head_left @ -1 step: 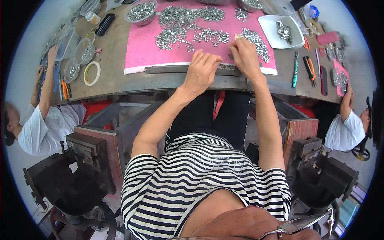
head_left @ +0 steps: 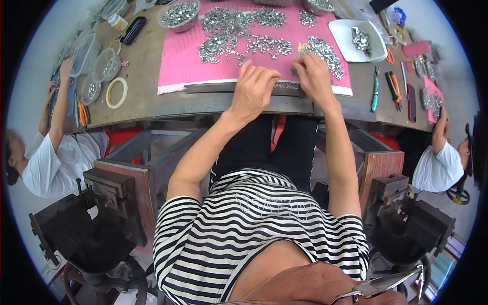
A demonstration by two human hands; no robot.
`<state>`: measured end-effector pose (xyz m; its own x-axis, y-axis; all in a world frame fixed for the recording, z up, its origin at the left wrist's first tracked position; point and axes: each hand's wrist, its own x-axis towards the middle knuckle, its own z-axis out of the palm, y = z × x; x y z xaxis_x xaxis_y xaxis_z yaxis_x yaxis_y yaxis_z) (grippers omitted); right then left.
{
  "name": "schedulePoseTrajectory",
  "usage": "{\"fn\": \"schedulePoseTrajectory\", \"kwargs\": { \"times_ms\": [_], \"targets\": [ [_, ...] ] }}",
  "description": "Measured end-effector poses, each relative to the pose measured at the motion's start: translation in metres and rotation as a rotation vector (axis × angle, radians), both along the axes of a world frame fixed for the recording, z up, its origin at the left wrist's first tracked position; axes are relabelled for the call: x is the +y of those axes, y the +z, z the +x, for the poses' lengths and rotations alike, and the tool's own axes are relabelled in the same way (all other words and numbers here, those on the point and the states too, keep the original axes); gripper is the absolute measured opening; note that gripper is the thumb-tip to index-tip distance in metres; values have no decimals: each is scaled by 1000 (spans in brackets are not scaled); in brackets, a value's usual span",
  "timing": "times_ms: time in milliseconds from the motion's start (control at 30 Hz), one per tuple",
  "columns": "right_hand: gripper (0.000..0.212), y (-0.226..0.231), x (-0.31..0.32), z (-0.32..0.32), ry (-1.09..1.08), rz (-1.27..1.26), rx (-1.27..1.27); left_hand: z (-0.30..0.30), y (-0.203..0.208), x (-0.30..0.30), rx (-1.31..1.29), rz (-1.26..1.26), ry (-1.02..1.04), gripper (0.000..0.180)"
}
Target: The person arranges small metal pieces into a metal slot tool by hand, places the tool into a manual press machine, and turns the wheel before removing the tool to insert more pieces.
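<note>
My left hand (head_left: 253, 87) is over the near edge of a pink mat (head_left: 178, 63), its fingers bent and drawn in toward the thumb. A long dark metal bar (head_left: 211, 88) lies along that edge, and a row of small metal pieces (head_left: 286, 86) sits in it between my hands. Just beyond the bar's right part, my right hand (head_left: 313, 77) has thumb and fingertips together. Whatever either pinch holds is too small or hidden to name. Piles of small shiny metal pieces (head_left: 269, 47) cover the mat's far half; another pile (head_left: 328, 57) lies beside my right hand.
A clear bowl of metal pieces (head_left: 179, 16) stands far left on the mat. To the right are a white tray (head_left: 351, 43), green-handled tweezers or pliers (head_left: 375, 89) and orange-handled pliers (head_left: 394, 90). A tape roll (head_left: 117, 93) lies left. Co-workers sit at both sides.
My left hand has shifted very slightly left and toward me. My right hand has moved slightly, its fingers still together. Everything else stays in place.
</note>
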<state>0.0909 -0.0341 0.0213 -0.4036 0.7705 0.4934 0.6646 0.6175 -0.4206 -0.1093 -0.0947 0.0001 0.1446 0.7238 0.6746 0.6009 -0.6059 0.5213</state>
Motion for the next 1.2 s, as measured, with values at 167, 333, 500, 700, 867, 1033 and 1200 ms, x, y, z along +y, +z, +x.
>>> {"fn": "schedulePoseTrajectory", "kwargs": {
  "times_ms": [167, 333, 500, 700, 867, 1033, 1200],
  "targets": [
    [8, -3, -44, 7, 37, -39, 81, -26, 4, -9, -30, -46, 117, 9],
    [9, -12, -48, 3, 35, 92, 79, -61, 0, -20, 46, -51, 211, 13],
    [8, -22, -49, 8, 11, 40, 215, -112, 6, -47, 152, -90, 301, 28],
    [5, -17, -54, 6, -70, -135, 404, -145, -3, -57, 324, -130, 441, 39],
    [6, -31, -54, 16, -223, 112, 494, -140, 35, -72, 200, -129, 243, 39],
    [7, -24, -56, 12, -223, 119, 482, -53, 82, -58, 35, -104, -185, 40],
    [15, -39, -62, 29, -419, 136, 198, 23, 19, -6, 266, -18, -65, 29]
  ]
}}
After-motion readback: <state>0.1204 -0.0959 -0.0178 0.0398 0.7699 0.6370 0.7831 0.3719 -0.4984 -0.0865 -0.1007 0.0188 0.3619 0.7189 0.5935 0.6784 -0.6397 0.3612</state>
